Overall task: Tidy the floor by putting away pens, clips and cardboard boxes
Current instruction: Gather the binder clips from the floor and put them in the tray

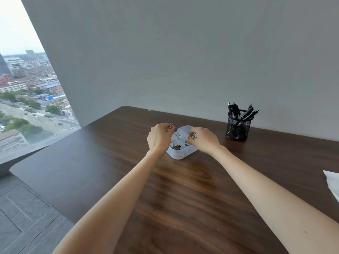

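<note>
A translucent white plastic tray (181, 155) with compartments sits on the dark wooden desk (192, 189) and holds several binder clips (176, 146). My left hand (159, 138) hovers over the tray's left side, its curled fingers pinching binder clips whose wire handles (175, 133) stick out. My right hand (202, 139) is over the tray's right side, gripping a gold-coloured binder clip (192, 137). A black mesh pen cup (238, 126) full of black pens stands at the back right.
A white sheet of paper (332, 182) lies at the desk's right edge. A grey wall runs behind the desk. A large window (27, 92) is to the left, with grey floor (23, 213) below the desk's left edge.
</note>
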The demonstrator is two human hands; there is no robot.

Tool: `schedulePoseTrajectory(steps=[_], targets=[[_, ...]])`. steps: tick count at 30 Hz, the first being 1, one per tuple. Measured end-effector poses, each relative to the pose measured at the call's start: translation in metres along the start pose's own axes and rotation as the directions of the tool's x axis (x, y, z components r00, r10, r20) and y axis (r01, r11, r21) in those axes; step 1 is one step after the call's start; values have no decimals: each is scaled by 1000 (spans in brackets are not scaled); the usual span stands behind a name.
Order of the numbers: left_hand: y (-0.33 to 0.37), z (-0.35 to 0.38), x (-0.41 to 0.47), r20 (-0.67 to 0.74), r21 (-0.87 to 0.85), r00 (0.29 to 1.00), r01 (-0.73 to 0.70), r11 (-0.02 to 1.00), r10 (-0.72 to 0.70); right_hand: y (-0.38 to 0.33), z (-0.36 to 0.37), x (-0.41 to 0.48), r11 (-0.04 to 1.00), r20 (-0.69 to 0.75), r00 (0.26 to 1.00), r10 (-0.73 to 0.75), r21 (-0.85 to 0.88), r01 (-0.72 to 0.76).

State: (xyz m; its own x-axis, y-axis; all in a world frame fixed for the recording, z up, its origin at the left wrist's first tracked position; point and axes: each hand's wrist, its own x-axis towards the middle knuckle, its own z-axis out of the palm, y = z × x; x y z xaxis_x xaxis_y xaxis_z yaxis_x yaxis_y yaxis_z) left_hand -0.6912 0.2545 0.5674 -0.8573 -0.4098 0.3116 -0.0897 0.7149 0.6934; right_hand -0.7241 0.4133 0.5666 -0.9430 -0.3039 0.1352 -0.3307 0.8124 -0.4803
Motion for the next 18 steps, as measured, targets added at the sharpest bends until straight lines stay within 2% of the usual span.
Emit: schedulePoseTrajectory(steps=[6, 11, 15, 18], targets=[[4, 10, 22, 46, 114, 996, -77, 990, 72, 2, -2, 13, 999, 17, 999, 42, -28, -41], [2, 14, 40, 221, 263, 972, -140, 955, 82, 2, -5, 26, 998, 110, 993, 31, -57, -25], [-1, 16, 49, 252, 281, 965, -147, 948, 75, 1, -8, 31, 998, 157, 987, 14, -59, -5], [-4, 15, 55, 267, 232, 962, -128, 964, 63, -2, -9, 35, 997, 186, 982, 17, -74, -3]])
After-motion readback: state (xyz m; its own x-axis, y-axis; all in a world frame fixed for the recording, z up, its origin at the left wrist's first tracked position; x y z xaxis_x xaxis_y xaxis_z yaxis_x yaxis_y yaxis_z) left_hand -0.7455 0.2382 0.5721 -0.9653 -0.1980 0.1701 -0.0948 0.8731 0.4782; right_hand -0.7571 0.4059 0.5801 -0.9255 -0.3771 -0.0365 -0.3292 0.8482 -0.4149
